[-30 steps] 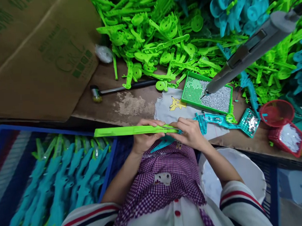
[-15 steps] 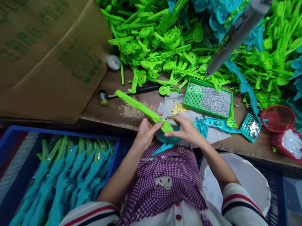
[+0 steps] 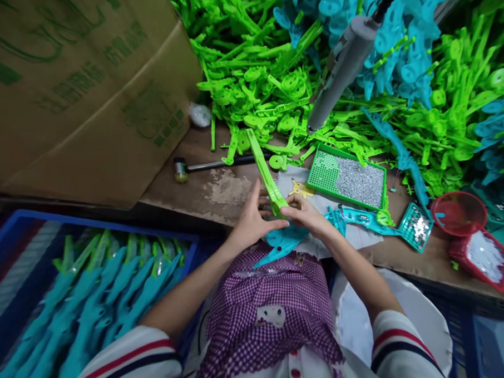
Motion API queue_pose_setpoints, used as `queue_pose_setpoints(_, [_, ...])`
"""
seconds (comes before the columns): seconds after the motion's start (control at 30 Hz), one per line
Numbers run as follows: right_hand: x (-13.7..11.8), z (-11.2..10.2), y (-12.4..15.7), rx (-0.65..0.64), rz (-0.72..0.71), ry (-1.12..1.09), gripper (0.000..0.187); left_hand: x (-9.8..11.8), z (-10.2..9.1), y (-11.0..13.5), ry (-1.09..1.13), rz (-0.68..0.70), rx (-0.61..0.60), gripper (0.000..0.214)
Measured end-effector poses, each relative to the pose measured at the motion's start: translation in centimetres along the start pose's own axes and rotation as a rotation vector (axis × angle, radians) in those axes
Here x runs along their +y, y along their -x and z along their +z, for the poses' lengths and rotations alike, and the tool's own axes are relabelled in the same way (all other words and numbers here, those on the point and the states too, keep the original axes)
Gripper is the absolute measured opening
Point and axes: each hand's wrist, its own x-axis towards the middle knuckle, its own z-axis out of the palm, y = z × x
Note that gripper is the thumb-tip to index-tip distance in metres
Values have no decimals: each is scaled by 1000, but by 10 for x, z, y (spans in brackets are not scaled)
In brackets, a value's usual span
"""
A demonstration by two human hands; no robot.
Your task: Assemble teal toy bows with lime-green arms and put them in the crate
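My left hand (image 3: 253,219) and my right hand (image 3: 305,213) meet at the near end of a long bright green plastic strip (image 3: 263,169), which now points away from me over the bench. Both hands pinch it at its base, thumbs and fingers closed on it. A teal plastic piece (image 3: 282,241) lies just below my hands, against my checked apron. A white cloth with a yellow cartoon figure (image 3: 300,189) lies under my right hand.
A heap of green and teal plastic parts (image 3: 272,76) fills the back of the bench. A grey hanging tool (image 3: 341,68) dangles above a green tray of screws (image 3: 347,176). A small hammer (image 3: 209,164), a cardboard box (image 3: 76,91), a blue crate of teal parts (image 3: 85,296) and red baskets (image 3: 473,235) surround me.
The green strip has swung from lying level and pointing left to pointing away from me, its far end rising. My view has shifted, and the hanging tool appears further left.
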Motion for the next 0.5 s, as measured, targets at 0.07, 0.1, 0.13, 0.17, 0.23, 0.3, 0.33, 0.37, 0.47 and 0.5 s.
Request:
queue_pose_setpoints(0.07, [0, 0, 0, -52, 41, -48, 52, 2, 5, 2, -58, 26, 40, 133])
queue_pose_setpoints(0.1, [-1, 0, 0, -65, 49, -56, 53, 4, 7, 2, -93, 43, 57, 132])
queue_pose_setpoints(0.13, [-2, 1, 0, -57, 49, -53, 55, 5, 8, 3, -120, 59, 63, 130])
queue_pose_setpoints(0.17, [-2, 2, 0, -26, 41, -41, 55, 7, 10, 3, -129, 72, 63, 129])
queue_pose_setpoints(0.23, [-4, 5, -1, 60, -1, 14, 56, 9, 11, 2, -70, 75, 49, 128])
queue_pose_setpoints(0.3, [-4, 6, -2, 109, -67, 84, 55, 9, 11, 0, 53, 38, 31, 127])
queue_pose_setpoints(0.33, [-4, 6, -2, 97, -101, 118, 54, 9, 10, 0, 118, 7, 15, 128])
queue_pose_setpoints(0.37, [-4, 5, -2, 71, -135, 148, 53, 8, 8, 0, 178, -28, -9, 129])
queue_pose_setpoints(0.47, [-5, -1, 1, -46, -193, 212, 48, 7, 0, 2, 299, -123, -119, 127])
queue_pose_setpoints(0.5, [-5, -2, 2, -84, -202, 229, 46, 8, -3, 4, 318, -144, -148, 125])
